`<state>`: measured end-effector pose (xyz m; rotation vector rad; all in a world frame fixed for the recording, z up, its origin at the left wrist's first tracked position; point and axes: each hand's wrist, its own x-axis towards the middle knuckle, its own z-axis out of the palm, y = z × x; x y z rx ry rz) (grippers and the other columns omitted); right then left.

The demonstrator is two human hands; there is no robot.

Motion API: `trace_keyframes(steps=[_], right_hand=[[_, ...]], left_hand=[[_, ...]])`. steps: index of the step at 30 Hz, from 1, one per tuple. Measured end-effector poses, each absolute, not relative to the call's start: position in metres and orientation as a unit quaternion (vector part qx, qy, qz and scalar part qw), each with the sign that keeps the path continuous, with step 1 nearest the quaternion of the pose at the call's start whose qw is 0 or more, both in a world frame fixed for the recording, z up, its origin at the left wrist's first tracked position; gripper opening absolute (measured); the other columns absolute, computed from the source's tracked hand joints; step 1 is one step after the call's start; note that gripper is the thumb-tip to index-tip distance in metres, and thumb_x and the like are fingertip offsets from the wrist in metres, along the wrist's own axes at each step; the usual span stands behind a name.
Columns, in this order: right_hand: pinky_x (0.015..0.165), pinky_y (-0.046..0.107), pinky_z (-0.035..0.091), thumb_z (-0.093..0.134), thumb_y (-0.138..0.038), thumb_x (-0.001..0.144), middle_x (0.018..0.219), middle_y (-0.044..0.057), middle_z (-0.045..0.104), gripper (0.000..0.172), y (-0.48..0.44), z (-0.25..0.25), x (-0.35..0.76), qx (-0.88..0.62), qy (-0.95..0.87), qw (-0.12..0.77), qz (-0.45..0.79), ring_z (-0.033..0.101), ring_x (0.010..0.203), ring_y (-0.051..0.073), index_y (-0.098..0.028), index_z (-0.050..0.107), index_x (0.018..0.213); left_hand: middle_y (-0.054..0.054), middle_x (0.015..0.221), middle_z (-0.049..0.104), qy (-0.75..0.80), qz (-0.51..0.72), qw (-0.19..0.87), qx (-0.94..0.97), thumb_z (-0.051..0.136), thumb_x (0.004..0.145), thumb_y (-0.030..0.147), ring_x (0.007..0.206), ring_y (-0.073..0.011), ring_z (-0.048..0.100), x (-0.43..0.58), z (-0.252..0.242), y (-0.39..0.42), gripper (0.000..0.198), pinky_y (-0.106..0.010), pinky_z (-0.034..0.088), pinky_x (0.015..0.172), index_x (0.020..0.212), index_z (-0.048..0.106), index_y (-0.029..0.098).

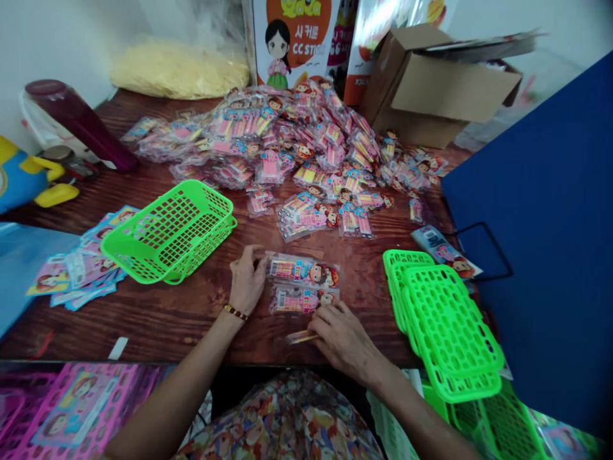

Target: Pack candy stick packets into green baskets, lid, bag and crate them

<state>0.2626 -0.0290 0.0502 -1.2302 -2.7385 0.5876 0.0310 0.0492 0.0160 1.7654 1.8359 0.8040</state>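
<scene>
Two small clear packets of coloured sticks lie flat before me: an upper stick packet (302, 271) and a lower stick packet (297, 299), both with cartoon faces. My left hand (248, 279), wearing a beaded bracelet, rests at the left end of the upper one, its bent fingers slightly apart and the fingertips at the edge. My right hand (342, 332) lies over the right end of the lower one. Under its thumb side, another stick packet (301, 337) sticks out to the left, seen nearly edge-on and pinched. The right fingertips are partly hidden.
A large heap of stick packets (287, 134) covers the back. A green basket (167, 233) stands left, beside printed cards (83, 268). Green lids (445, 319) lie stacked right, overhanging the edge. Behind are a cardboard box (435, 86) and a dark red bottle (81, 124).
</scene>
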Motion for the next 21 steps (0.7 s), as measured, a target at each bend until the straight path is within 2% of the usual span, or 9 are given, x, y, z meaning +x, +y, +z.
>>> trace_keyframes(steps=[2,5,7,9,10,13,17,19,21], right_hand=[[0.090,0.038,0.034,0.060,-0.022,0.089,0.104,0.006,0.062,0.005,-0.025,0.052,0.261,-0.430,-0.882,0.052,0.185,0.051,0.099,0.022,-0.020,0.059,0.093],[0.095,0.040,0.033,0.063,-0.022,0.086,0.112,0.007,0.062,0.011,-0.019,0.053,0.258,-0.440,-0.879,0.065,0.173,0.050,0.105,0.022,-0.019,0.059,0.095],[0.099,0.042,0.031,0.063,-0.020,0.086,0.113,0.006,0.062,0.009,-0.024,0.049,0.258,-0.420,-0.889,0.081,0.166,0.049,0.110,0.023,-0.019,0.059,0.094],[0.102,0.042,0.030,0.062,-0.017,0.085,0.113,0.005,0.062,0.007,-0.034,0.045,0.260,-0.411,-0.891,0.104,0.162,0.047,0.114,0.023,-0.020,0.060,0.091],[0.102,0.042,0.030,0.061,-0.016,0.084,0.113,0.005,0.062,0.008,-0.040,0.044,0.261,-0.411,-0.890,0.115,0.162,0.047,0.116,0.023,-0.020,0.060,0.091],[0.104,0.042,0.029,0.061,-0.014,0.083,0.116,0.005,0.061,0.010,-0.051,0.044,0.264,-0.418,-0.882,0.138,0.166,0.045,0.120,0.023,-0.019,0.060,0.092],[0.112,0.053,0.016,0.061,-0.016,0.082,0.131,0.009,0.054,0.004,-0.040,0.052,0.255,-0.415,-0.888,0.132,0.145,0.033,0.134,0.029,-0.018,0.059,0.085],[0.111,0.055,0.017,0.060,-0.017,0.084,0.130,0.010,0.055,0.003,-0.029,0.056,0.248,-0.407,-0.896,0.109,0.138,0.041,0.128,0.029,-0.018,0.059,0.086],[0.103,0.048,0.031,0.057,-0.019,0.087,0.114,0.008,0.062,0.004,-0.020,0.057,0.242,-0.401,-0.901,0.079,0.147,0.055,0.108,0.024,-0.018,0.058,0.090]], left_hand=[[-0.011,0.113,0.061,0.674,0.293,0.199,0.648,0.046,0.095,0.029,0.108,-0.0234,0.051,0.032,0.020,0.039,0.026,-0.041,0.035,0.093,0.118,0.049,0.016],[-0.010,0.110,0.060,0.647,0.239,0.166,0.705,0.053,0.092,0.034,0.106,-0.0278,0.048,0.038,0.022,0.013,0.019,-0.044,0.034,0.090,0.102,0.060,0.019],[-0.009,0.112,0.061,0.611,0.167,0.145,0.760,0.058,0.089,0.038,0.101,-0.0284,0.049,0.041,0.020,-0.006,0.025,-0.044,0.036,0.085,0.109,0.060,0.022],[-0.010,0.122,0.057,0.592,0.119,0.127,0.787,0.063,0.086,0.038,0.105,-0.0298,0.048,0.043,0.016,-0.019,0.038,-0.043,0.036,0.083,0.121,0.055,0.024],[-0.010,0.125,0.055,0.591,0.115,0.129,0.788,0.064,0.085,0.036,0.107,-0.0302,0.047,0.042,0.014,-0.022,0.039,-0.043,0.036,0.083,0.120,0.054,0.023],[-0.008,0.117,0.057,0.581,0.143,0.185,0.780,0.062,0.087,0.029,0.107,-0.0277,0.047,0.037,0.012,-0.026,0.020,-0.041,0.034,0.084,0.103,0.055,0.021],[-0.002,0.096,0.059,0.512,0.186,0.310,0.779,0.051,0.093,0.023,0.091,-0.0193,0.051,0.030,0.017,-0.027,0.005,-0.036,0.035,0.083,0.097,0.050,0.021],[0.000,0.091,0.059,0.466,0.186,0.354,0.790,0.046,0.095,0.023,0.087,-0.0175,0.051,0.026,0.022,-0.026,0.006,-0.034,0.035,0.083,0.093,0.051,0.022],[0.000,0.092,0.062,0.443,0.180,0.387,0.789,0.046,0.094,0.025,0.088,-0.0172,0.053,0.021,0.026,-0.020,0.008,-0.033,0.037,0.084,0.093,0.054,0.023]])
